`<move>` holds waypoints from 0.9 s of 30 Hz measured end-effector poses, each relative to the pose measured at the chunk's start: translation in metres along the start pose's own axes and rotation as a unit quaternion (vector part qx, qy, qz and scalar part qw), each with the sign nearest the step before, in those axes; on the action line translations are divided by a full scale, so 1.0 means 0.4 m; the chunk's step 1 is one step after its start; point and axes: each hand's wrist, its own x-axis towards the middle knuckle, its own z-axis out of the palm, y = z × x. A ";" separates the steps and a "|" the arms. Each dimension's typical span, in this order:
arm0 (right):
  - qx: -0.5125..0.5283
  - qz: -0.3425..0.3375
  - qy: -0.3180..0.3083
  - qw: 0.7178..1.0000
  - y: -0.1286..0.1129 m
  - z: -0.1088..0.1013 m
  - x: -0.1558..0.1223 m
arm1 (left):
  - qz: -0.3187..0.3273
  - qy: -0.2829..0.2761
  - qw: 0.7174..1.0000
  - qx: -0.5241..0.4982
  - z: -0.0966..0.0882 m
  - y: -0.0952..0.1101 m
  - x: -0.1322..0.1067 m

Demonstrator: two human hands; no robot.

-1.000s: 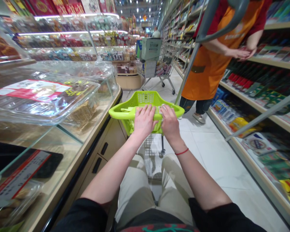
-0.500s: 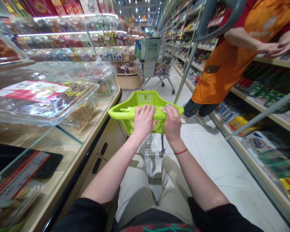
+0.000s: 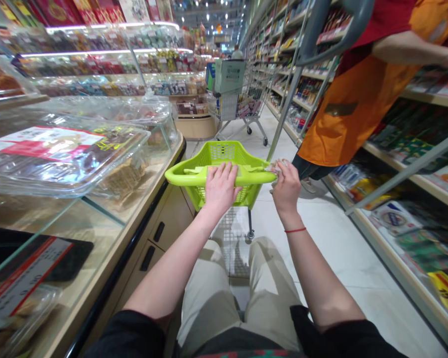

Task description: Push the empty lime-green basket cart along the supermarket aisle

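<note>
A bright green shopping cart (image 3: 194, 191) with a basket body and a looped handle stands in front of me. My left hand (image 3: 221, 184) lies over the middle of the cart's handle (image 3: 181, 177), fingers across the bar and thumb to the right. At the handle's right end, my right hand (image 3: 285, 184) pinches a crumpled whitish tissue (image 3: 273, 170) against the green bar. Part of the tissue is hidden by the fingers. A thin red cord circles my right wrist.
On my left runs a glass-edged counter with packed food trays (image 3: 59, 159). A metal shopping cart (image 3: 229, 102) holding boxes stands ahead. To the right, a person in an orange apron (image 3: 343, 119) faces stocked shelves (image 3: 410, 219); a grey-handled metal frame (image 3: 283, 117) rises nearby.
My right hand has slid right along the handle with the tissue, reaching its end. My left hand has stayed in place. The aproned person has shifted, arms now reaching toward the shelf.
</note>
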 end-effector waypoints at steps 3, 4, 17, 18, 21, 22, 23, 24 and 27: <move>0.003 -0.010 0.016 1.000 -0.044 0.021 -0.031 | -0.002 -0.003 1.000 -0.002 -0.001 0.003 0.000; 0.005 -0.030 0.009 1.000 -0.067 0.032 -0.048 | -0.002 -0.003 1.000 -0.002 -0.002 0.003 0.000; -0.019 -0.058 0.008 0.998 -0.020 0.012 -0.048 | 0.002 -0.003 1.000 -0.004 -0.003 -0.001 0.002; -0.020 -0.045 0.020 0.999 -0.010 0.008 -0.043 | 0.001 -0.001 1.000 -0.005 -0.003 0.000 0.003; -0.016 -0.034 0.039 0.999 -0.024 0.016 -0.051 | 0.000 -0.001 1.000 -0.006 -0.004 0.003 0.004; -0.011 -0.039 0.041 0.998 -0.042 0.024 -0.061 | 0.000 -0.002 1.000 -0.006 -0.005 0.004 0.004; -0.004 -0.050 0.037 0.998 -0.064 0.034 -0.072 | 0.000 -0.002 1.000 -0.005 -0.006 0.004 0.004; 0.005 -0.065 0.028 0.997 -0.088 0.045 -0.083 | 0.000 -0.002 1.000 -0.003 -0.008 0.004 0.004; 0.030 -0.111 -0.012 0.993 -0.150 0.075 -0.112 | 0.000 -0.002 1.000 0.004 -0.009 0.003 0.002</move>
